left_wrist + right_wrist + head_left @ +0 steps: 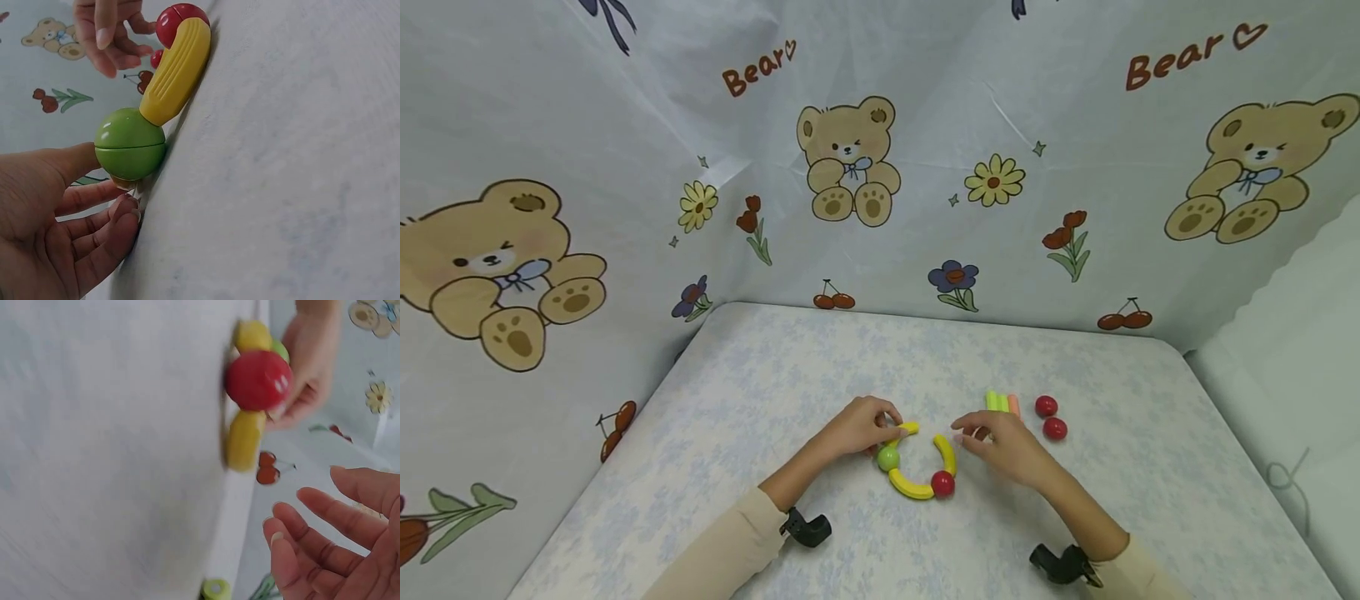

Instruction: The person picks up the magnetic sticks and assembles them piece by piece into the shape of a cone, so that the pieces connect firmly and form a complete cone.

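Observation:
A ring of toy pieces, broken by a gap at its far side, lies on the table. My left hand (861, 427) pinches its upper-left yellow curved rod (911, 428), joined to a green ball (888, 457). From that ball, another yellow curved rod (910, 487) runs to a red ball (943, 483). A third yellow curved rod (946, 452) rises from the red ball. In the left wrist view, the green ball (130, 144) hides most of the pinched rod. Beside the third rod hovers my right hand (1000, 443), its fingers relaxed and holding nothing.
Behind my right hand lie yellow-green sticks (997, 401) and a salmon-pink stick (1013, 405), side by side. Two loose red balls (1050, 417) sit to their right. A bear-printed cloth (917, 242) hangs along the far edge of the pale patterned table (760, 367).

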`<state>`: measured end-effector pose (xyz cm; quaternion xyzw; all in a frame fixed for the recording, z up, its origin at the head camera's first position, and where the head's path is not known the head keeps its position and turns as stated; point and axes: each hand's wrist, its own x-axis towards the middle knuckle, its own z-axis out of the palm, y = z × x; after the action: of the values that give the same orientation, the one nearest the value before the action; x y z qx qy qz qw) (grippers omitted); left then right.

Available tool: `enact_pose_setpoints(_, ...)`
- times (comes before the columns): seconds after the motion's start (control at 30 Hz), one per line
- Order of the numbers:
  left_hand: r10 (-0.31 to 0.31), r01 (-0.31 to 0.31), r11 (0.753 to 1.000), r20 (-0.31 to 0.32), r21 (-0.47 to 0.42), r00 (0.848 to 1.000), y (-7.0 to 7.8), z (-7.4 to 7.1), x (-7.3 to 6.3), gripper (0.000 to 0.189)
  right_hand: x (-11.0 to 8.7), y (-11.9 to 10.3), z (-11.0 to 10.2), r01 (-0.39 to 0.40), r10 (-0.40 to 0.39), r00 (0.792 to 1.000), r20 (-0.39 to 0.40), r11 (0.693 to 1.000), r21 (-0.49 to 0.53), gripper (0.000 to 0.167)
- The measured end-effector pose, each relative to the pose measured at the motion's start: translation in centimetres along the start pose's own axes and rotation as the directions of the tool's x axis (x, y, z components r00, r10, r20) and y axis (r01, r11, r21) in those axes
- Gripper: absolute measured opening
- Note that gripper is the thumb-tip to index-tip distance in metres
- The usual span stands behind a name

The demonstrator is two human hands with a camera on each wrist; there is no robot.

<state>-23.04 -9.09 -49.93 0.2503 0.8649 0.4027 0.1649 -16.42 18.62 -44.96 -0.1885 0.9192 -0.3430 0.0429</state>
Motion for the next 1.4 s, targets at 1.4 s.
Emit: enact_pose_setpoints(1.4,-0.033,0.032,0.999,-0.035,-0.024,0.999,-0.1,0.3,-0.7,0.024,-0.2,11.7,-8.0,-0.307,0.291,0.935,-0.202,0.95,-0.055,0.043)
